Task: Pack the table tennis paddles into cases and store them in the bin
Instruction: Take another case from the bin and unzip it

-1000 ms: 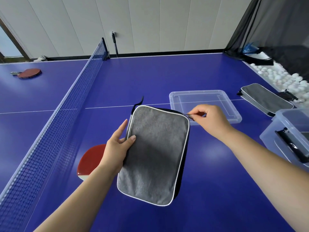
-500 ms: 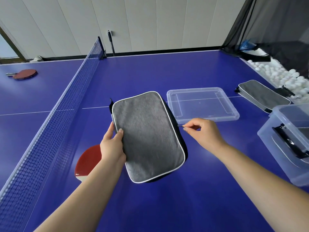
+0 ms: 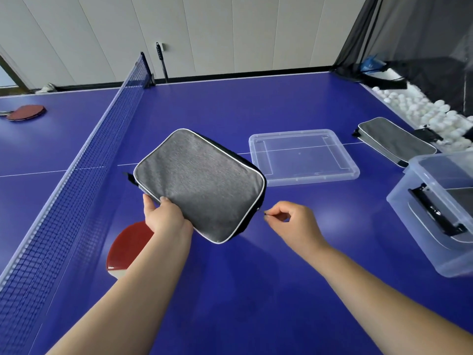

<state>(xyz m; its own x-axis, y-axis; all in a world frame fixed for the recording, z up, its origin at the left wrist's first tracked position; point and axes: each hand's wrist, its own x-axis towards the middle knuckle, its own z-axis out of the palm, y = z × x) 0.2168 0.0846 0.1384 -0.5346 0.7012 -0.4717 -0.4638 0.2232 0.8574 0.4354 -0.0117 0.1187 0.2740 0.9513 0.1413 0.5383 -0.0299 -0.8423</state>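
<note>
Zipping is going on — left hand (image 3: 166, 216) gripping the grey case (image 3: 202, 183), right hand (image 3: 289, 221) pinching its zipper pull (image 3: 263, 213) — next, probably packing the near red paddle (image 3: 128, 248).

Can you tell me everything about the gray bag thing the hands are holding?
The gray case is a flat, rounded rectangle of felt-like fabric with white piping and a black underside. It is held tilted above the blue table. The left hand grips its near corner; the right hand pinches the small zipper pull at its edge.
</note>
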